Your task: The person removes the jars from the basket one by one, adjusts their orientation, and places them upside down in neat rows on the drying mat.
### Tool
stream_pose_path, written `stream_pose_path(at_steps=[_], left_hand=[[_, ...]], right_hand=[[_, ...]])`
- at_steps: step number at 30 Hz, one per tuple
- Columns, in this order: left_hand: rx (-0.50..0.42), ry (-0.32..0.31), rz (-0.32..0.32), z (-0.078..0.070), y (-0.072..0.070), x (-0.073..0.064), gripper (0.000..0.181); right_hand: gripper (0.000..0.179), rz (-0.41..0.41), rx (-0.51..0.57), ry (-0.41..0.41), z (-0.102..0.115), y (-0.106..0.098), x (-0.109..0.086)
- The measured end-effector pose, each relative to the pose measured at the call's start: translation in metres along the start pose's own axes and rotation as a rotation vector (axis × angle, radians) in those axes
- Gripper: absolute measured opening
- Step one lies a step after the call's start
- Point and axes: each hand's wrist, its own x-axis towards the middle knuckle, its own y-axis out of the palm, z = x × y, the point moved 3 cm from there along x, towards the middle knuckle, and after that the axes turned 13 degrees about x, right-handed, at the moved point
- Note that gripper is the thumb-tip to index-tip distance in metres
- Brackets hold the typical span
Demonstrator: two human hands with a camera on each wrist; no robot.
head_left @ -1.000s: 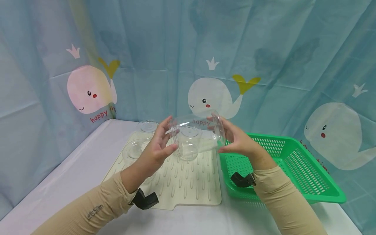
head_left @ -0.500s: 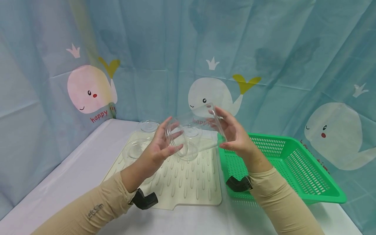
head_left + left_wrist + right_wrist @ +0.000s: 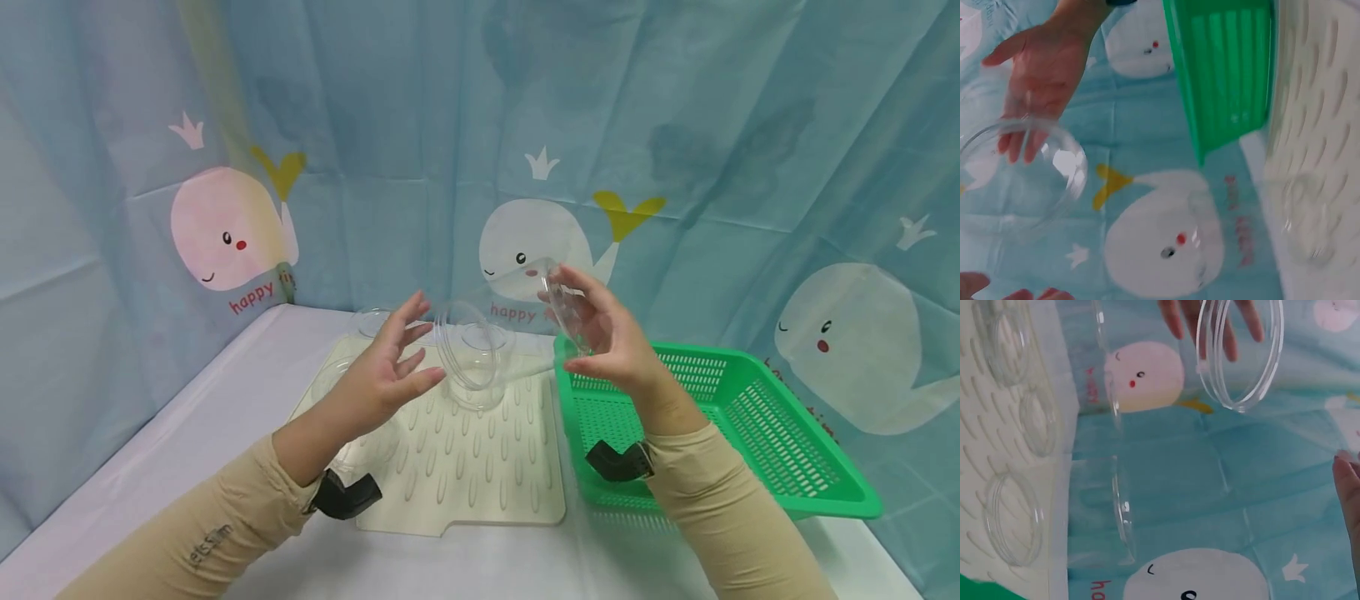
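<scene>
A large clear jar (image 3: pixel 517 327) lies tilted on its side in the air, its ringed rim toward the left. My right hand (image 3: pixel 611 333) holds its far right end between thumb and fingers. My left hand (image 3: pixel 382 375) is just left of the rim, apart from it, with fingers spread and holding nothing. In the right wrist view the jar's rim (image 3: pixel 1241 407) shows with my left hand's fingers behind it. The left wrist view shows the jar's round end (image 3: pixel 1075 169) and my right hand (image 3: pixel 1047 78) behind it.
Several other clear containers, one at the centre (image 3: pixel 480 400), stand on a cream ridged mat (image 3: pixel 480 475). To the right is a green slotted basket (image 3: pixel 817 467). A blue curtain (image 3: pixel 390 167) with whale prints hangs behind the white-covered table (image 3: pixel 210 400).
My left hand has let go of the jar's rim and moved left and slightly down. The jar has turned, its right end rising, and stays in my right hand.
</scene>
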Motion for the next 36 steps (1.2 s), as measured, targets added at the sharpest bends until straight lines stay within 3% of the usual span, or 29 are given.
stream_pose_path(at_steps=[5,9,14,19,25,30,36], left_hand=[[0.374,-0.053,0.014,0.001,-0.026,-0.002,0.086],[0.552,-0.071,0.028,0.004,-0.052,-0.007,0.087],[0.707,-0.078,0.029,0.010,-0.084,-0.014,0.080],[0.771,-0.099,0.009,0.034,-0.109,-0.019,0.075],[0.827,-0.127,0.024,0.077,-0.127,-0.027,0.079],[0.911,-0.143,0.049,0.114,-0.132,-0.034,0.080],[0.951,-0.155,0.138,0.152,-0.128,-0.042,0.081]], right_hand=[[0.095,-0.024,-0.065,0.053,0.000,-0.004,-0.002],[0.094,-0.045,-0.113,0.121,-0.002,-0.005,-0.004],[0.093,-0.042,-0.204,0.207,-0.006,-0.007,-0.006],[0.093,-0.028,-0.254,0.276,-0.010,-0.008,-0.006],[0.093,-0.001,-0.255,0.307,-0.018,-0.005,-0.007],[0.092,0.019,-0.251,0.322,-0.023,-0.005,-0.008],[0.092,0.024,-0.251,0.339,-0.027,-0.006,-0.009]])
